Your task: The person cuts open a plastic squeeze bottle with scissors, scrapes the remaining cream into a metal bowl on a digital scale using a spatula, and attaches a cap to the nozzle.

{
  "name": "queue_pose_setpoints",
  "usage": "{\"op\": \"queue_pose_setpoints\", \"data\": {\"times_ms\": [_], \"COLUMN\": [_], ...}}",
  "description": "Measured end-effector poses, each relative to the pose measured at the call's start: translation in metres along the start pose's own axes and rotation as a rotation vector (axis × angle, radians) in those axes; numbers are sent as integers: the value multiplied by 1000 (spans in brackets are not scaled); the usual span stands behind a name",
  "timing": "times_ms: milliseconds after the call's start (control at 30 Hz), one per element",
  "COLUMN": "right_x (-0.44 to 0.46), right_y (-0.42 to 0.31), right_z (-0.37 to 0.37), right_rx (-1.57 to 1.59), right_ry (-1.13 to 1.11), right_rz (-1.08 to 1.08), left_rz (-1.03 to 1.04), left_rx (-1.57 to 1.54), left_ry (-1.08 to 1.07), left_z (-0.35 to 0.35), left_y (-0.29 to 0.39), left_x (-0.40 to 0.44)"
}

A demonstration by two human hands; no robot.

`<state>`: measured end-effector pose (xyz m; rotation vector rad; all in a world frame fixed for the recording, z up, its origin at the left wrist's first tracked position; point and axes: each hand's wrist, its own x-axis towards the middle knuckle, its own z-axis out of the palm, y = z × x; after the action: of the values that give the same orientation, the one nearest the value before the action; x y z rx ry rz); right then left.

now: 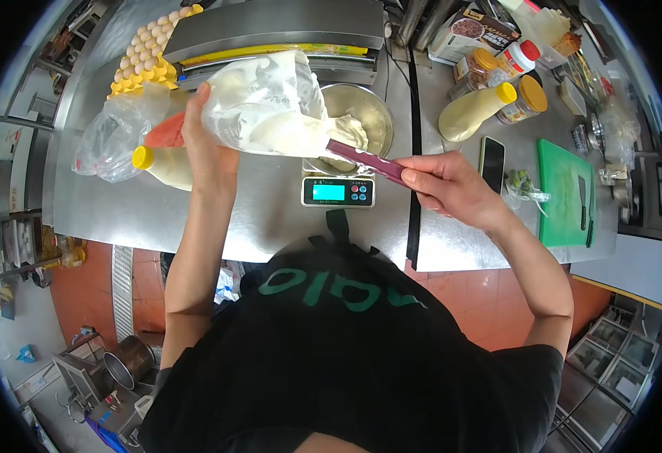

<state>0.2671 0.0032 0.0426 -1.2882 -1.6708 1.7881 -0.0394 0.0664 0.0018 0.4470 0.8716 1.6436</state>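
Note:
My left hand (208, 143) is closed around a clear container (263, 90) coated inside with white cream, tipped sideways above the table. A pinkish-red piece (166, 132) shows beside that hand; I cannot tell whether it belongs to the container. My right hand (455, 185) grips the purple handle of a spatula (361, 160). Its far end is at the container's mouth, hidden by cream. Below the mouth, a metal bowl (376, 121) holds more white cream (350, 132). The bowl stands on a digital scale (338, 192) with a lit display.
At left are egg trays (146, 57), a plastic bag (119, 140) and a yellow-capped bottle (168, 166). At right stand another yellow-capped bottle (474, 112), several jars, a phone (492, 162) and a green cutting board (565, 192) with knives. A steel machine (278, 30) sits behind the bowl.

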Motion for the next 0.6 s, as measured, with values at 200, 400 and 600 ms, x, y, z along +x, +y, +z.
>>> {"op": "queue_pose_setpoints", "data": {"times_ms": [200, 400, 600], "right_x": [-15, -21, -34], "right_y": [-13, 1, 10], "right_z": [11, 6, 5], "right_rx": [621, 856, 368], "right_ry": [-138, -88, 227], "right_rz": [293, 62, 46], "left_rz": [47, 84, 237], "left_rx": [0, -25, 68], "left_ry": [2, 50, 177], "left_z": [3, -3, 7], "left_y": [-1, -1, 12], "left_x": [2, 4, -9]}}
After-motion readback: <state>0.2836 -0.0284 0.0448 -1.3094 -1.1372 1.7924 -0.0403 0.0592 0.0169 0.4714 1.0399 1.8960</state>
